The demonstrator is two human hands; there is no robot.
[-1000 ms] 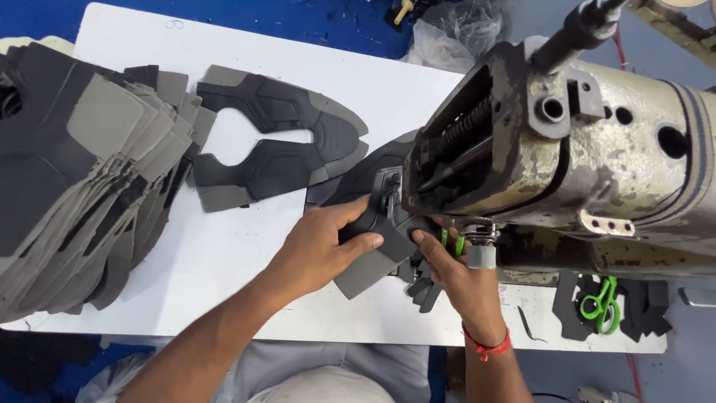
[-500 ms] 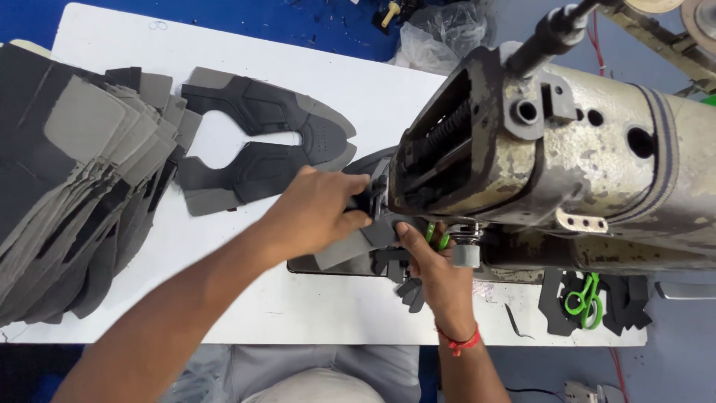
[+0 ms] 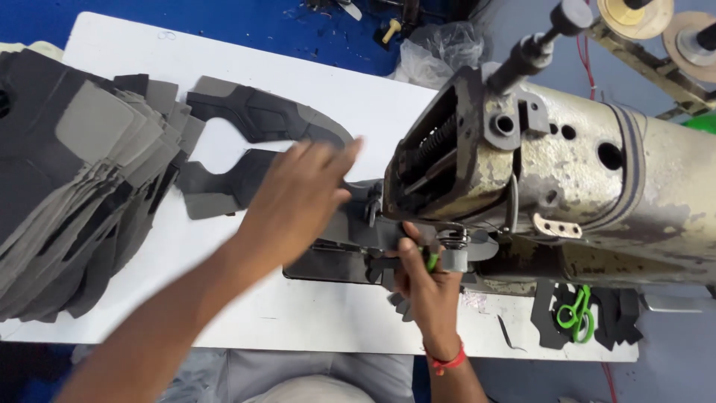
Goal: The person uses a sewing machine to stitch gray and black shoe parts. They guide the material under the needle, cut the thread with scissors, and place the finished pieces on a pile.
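Nearest, the right hand [image 3: 425,287] is seen closed around a green-handled tool [image 3: 432,260] under the sewing machine [image 3: 552,179] head. Just beyond, the dark shoe-upper piece [image 3: 350,227] lies at the needle area on the white table [image 3: 313,313] — the left hand [image 3: 298,201] is held open above it, fingers spread. Farther left, a stack of grey cut pieces [image 3: 74,179] is noted.

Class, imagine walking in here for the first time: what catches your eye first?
The big, worn sewing machine fills the right side. At its needle end, the right hand works under the head while the left hand reaches over a dark shoe upper piece. A tall stack of grey cut pieces crowds the white table's left edge.
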